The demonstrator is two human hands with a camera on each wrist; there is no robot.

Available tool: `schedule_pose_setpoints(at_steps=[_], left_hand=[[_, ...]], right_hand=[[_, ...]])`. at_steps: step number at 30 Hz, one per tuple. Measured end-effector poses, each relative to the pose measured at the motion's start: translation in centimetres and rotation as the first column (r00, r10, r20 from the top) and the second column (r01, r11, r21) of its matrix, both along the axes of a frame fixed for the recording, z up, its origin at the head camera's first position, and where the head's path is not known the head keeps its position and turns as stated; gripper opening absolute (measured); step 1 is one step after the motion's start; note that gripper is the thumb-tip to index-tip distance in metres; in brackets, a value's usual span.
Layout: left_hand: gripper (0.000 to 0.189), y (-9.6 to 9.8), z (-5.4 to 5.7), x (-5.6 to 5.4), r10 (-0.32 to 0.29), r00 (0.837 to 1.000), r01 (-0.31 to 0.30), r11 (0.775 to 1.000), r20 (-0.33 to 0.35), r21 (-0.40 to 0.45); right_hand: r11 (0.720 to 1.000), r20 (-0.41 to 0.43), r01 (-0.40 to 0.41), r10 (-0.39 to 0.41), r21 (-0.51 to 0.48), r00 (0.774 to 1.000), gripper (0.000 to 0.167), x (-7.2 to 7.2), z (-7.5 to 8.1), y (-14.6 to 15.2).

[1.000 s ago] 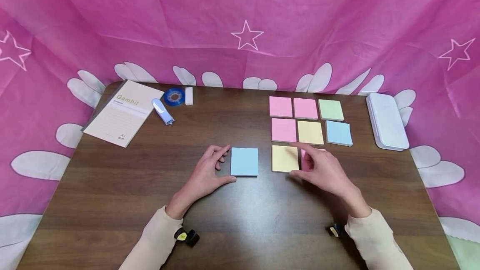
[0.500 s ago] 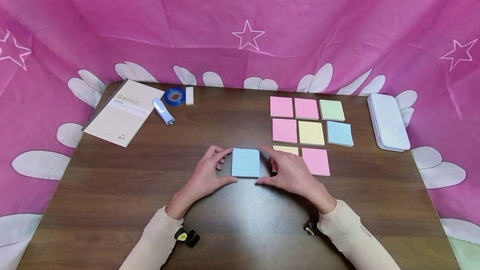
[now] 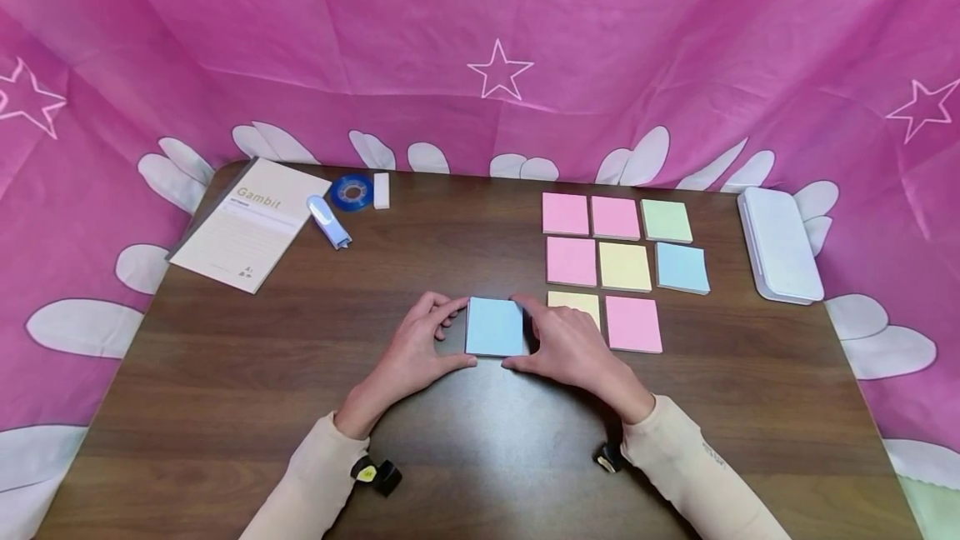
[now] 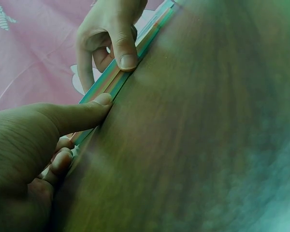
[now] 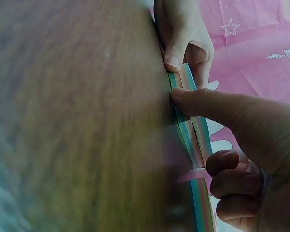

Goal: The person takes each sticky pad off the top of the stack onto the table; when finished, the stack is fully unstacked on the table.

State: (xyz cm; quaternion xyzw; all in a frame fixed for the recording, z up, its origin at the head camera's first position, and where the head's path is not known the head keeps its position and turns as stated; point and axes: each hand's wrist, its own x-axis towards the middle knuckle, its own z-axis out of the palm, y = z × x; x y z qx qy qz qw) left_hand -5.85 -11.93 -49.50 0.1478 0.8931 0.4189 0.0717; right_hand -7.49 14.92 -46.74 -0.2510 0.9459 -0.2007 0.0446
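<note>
A square blue sticky note pad (image 3: 494, 327) lies at the table's middle, between both hands. My left hand (image 3: 411, 346) holds its left side, index finger at the far corner and thumb at the near edge. My right hand (image 3: 576, 342) grips the right side in the same way, its thumb along the near edge. Both wrist views show the stack's striped edge (image 5: 185, 126), with blue, pink and yellow layers and a dark seam along it. A yellow sticky note pad (image 3: 574, 302) is partly hidden behind my right hand, beside a pink pad (image 3: 633, 325).
More sticky note pads in pink (image 3: 566, 214), green (image 3: 666, 221), yellow (image 3: 625, 266) and blue (image 3: 682, 267) form rows at the right. A white case (image 3: 780, 245) stands far right. Back left are a notebook (image 3: 251, 223), stapler (image 3: 328, 222), blue tape roll (image 3: 352, 192) and white block (image 3: 381, 190).
My right hand has moved left from over the yellow and pink pads to the blue pad's right side and taken hold there. The left hand has stayed at the pad's left side.
</note>
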Motion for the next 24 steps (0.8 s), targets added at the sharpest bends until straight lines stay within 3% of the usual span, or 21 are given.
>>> schedule_pose_setpoints(at_steps=[9,11,16,18,24], left_hand=[[0.086,0.0,0.1,0.0,0.0,1.0,0.0,1.0,0.008,-0.003],[0.085,0.0,0.1,0.0,0.001,1.0,-0.001,1.0,0.011,-0.006],[0.085,0.0,0.1,0.0,0.0,1.0,0.0,1.0,0.008,-0.012],[0.085,0.0,0.1,0.0,0.003,1.0,-0.003,1.0,0.007,-0.011],[0.085,0.1,0.1,0.1,0.011,1.0,-0.011,1.0,0.01,-0.018]], right_hand=[[0.996,0.033,-0.012,0.015,-0.083,0.999,0.087,-0.8,0.3,1.2],[0.992,0.017,-0.031,0.033,-0.122,0.999,0.087,-1.5,-0.4,1.9],[0.985,0.018,-0.036,0.039,-0.166,0.999,0.088,-3.4,0.3,2.8],[0.987,0.04,-0.014,0.021,-0.162,0.999,0.089,-4.1,1.6,2.6],[0.989,0.06,0.053,-0.045,-0.135,0.997,0.094,-6.7,2.4,2.3]])
